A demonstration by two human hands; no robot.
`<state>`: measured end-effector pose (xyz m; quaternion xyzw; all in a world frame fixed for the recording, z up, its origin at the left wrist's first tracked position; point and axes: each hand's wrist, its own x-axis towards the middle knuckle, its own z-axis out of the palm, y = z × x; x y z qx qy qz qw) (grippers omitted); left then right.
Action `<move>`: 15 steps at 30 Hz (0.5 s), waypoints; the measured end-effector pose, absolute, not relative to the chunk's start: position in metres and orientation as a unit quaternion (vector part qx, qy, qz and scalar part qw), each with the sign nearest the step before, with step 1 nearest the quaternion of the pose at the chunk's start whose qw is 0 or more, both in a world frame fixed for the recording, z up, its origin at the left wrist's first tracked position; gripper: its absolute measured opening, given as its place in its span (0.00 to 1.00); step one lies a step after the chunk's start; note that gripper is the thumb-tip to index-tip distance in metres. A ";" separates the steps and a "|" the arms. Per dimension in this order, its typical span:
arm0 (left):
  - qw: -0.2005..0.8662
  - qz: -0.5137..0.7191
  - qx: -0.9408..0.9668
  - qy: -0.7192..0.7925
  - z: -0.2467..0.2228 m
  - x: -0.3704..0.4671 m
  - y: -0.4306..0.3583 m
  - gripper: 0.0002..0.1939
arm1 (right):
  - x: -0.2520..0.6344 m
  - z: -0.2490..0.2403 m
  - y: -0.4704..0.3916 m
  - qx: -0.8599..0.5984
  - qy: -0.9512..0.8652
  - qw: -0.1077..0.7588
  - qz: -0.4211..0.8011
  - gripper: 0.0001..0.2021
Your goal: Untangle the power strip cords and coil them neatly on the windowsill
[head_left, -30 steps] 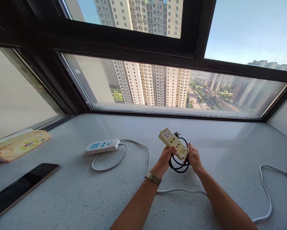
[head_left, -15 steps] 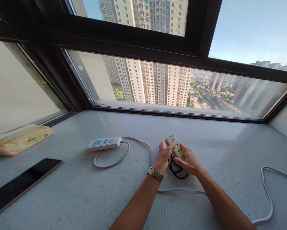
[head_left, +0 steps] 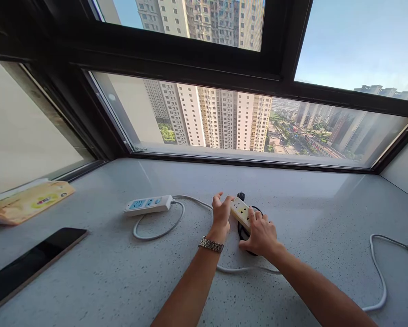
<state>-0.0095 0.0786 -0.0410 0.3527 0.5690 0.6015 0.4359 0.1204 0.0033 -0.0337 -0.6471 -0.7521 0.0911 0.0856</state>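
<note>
A cream power strip point(head_left: 239, 211) with a black cord point(head_left: 242, 233) coiled beside and under it lies on the speckled white sill point(head_left: 122, 281); a black plug point(head_left: 241, 196) shows just beyond its far end. My right hand point(head_left: 261, 232) grips the strip's near right side, fingers on its edge and thumb over the coil. At the strip's far left end is my left hand point(head_left: 221, 212), fingers apart, close beside it and holding nothing. A metal watch point(head_left: 211, 244) is on my left wrist.
A white power strip point(head_left: 148, 205) with blue socket panels lies left of my hands, its white cord point(head_left: 163, 235) looping across the sill. Further left are a phone point(head_left: 36, 263) and a tissue pack point(head_left: 30, 200). Windows point(head_left: 190, 118) rise behind.
My left hand has let go of the cream strip and moved left. The strip has shifted slightly left and down, and the black plug now shows behind it. My right hand's fingers have moved along the strip.
</note>
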 end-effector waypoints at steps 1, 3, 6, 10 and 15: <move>0.440 0.596 0.347 0.575 -0.038 -0.010 0.077 0.22 | 0.130 -0.034 0.009 -0.657 -0.745 0.083 0.085 0.50; 0.452 0.583 0.337 0.585 -0.032 -0.009 0.074 0.21 | 0.159 -0.034 0.023 -0.689 -0.717 0.078 0.071 0.47; 0.474 0.567 0.335 0.584 -0.025 -0.007 0.069 0.20 | 0.224 -0.034 0.042 -0.757 -0.649 0.058 0.056 0.41; 0.499 0.554 0.335 0.576 -0.020 -0.002 0.064 0.18 | 0.328 -0.033 0.049 -0.855 -0.516 0.016 0.053 0.40; 0.507 0.556 0.335 0.568 -0.017 0.001 0.059 0.16 | 0.433 -0.041 0.031 -0.915 -0.399 0.045 0.026 0.41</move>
